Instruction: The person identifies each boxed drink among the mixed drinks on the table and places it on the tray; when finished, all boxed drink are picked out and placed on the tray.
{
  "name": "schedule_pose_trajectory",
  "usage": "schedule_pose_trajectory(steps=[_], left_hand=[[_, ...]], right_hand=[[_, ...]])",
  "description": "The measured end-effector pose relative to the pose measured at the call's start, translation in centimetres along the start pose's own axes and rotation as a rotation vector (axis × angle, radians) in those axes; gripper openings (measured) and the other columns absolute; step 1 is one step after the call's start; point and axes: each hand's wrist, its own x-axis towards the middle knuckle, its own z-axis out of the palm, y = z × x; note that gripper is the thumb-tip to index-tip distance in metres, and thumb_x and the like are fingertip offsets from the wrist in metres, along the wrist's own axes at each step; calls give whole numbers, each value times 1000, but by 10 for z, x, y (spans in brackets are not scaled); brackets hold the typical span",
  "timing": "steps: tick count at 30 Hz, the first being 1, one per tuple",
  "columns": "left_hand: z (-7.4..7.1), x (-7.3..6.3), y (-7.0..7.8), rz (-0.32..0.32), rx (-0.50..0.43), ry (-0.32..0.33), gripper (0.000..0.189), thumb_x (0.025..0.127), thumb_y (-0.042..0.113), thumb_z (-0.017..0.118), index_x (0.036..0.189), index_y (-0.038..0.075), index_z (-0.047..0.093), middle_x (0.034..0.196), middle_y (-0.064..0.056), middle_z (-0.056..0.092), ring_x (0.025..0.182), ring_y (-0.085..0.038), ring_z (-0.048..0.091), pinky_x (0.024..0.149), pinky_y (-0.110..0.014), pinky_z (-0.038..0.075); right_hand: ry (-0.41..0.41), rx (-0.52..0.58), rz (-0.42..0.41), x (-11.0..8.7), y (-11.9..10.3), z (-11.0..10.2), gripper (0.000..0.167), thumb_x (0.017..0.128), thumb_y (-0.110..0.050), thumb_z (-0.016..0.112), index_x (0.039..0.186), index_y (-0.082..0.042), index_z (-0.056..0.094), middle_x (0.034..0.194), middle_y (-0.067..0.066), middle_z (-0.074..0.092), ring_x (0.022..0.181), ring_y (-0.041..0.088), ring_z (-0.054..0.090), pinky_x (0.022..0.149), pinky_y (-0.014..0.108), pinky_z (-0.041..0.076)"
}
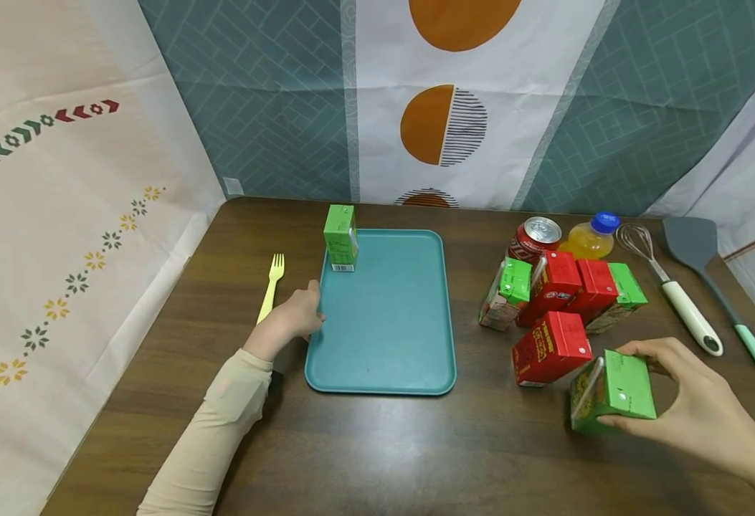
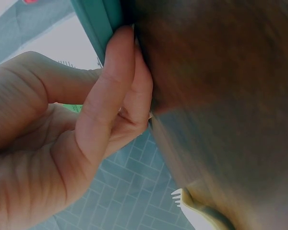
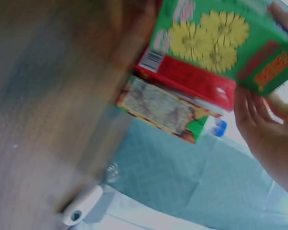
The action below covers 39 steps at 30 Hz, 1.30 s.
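My right hand (image 1: pixel 703 408) grips a green juice carton (image 1: pixel 630 387) between thumb and fingers at the front right of the table. Yellow flowers show on the carton's side in the right wrist view. Just beyond it stands a red juice carton (image 1: pixel 548 351). On the left, my left hand (image 1: pixel 290 315) holds the left rim of a teal tray (image 1: pixel 386 322), thumb on the inner side and fingers at the outer edge. Another green carton (image 1: pixel 341 240) stands upright at the tray's far left corner.
Several more cartons, including a green-topped carton (image 1: pixel 507 292) and a red carton (image 1: pixel 551 281), cluster at the right. Behind them are a soda can (image 1: pixel 532 242) and a juice bottle (image 1: pixel 590 240). A whisk (image 1: pixel 683 304) and spatula (image 1: pixel 706 265) lie farther right; a yellow fork (image 1: pixel 272 287) lies left.
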Motion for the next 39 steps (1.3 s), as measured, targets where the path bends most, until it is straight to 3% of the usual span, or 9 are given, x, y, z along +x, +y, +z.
schedule_pose_trajectory(steps=[9,14,18,21,26,31,39], left_hand=[[0,-1,0,-6,11,-8,67,94,3,49,141,-13,5,113,-38,52,55,-22,61,52,-32,53],[0,0,0,-4,14,-11,68,94,4,49,141,-13,4,114,-39,51,53,-21,61,52,-32,52],[0,1,-1,-1,16,-11,68,94,5,49,141,-13,4,114,-39,51,53,-21,61,51,-31,52],[0,2,-2,-12,19,-14,68,94,5,49,142,-12,3,117,-39,50,53,-21,61,51,-30,52],[3,3,0,-13,17,-11,71,94,5,49,142,-12,1,119,-39,49,53,-21,60,51,-31,52],[7,2,1,3,15,-8,71,93,4,49,142,-14,1,117,-41,49,50,-22,60,50,-31,52],[5,2,-3,26,11,5,69,93,2,50,140,-16,3,114,-43,49,54,-23,62,51,-32,52]], right_hand=[[-153,75,-70,-8,-36,-11,88,37,-32,96,114,-19,55,107,-15,51,91,-5,48,77,4,34],[-233,201,-119,-2,-61,-10,87,43,-27,95,117,-17,52,111,-10,49,94,0,50,80,7,39],[-196,353,-187,8,-79,2,89,40,-19,96,117,-10,53,112,-2,52,97,6,50,85,9,41],[-122,435,-237,21,-91,14,90,36,-13,97,115,-5,55,110,4,53,98,10,50,85,10,41],[-8,487,-257,48,-111,29,89,35,-8,96,115,-4,56,111,6,53,100,13,47,79,13,45],[54,613,-170,75,-125,44,85,42,4,92,119,-1,57,116,7,50,105,16,48,84,18,50],[90,779,74,133,-142,83,74,60,-2,86,127,-7,56,119,3,47,107,15,56,90,24,48]])
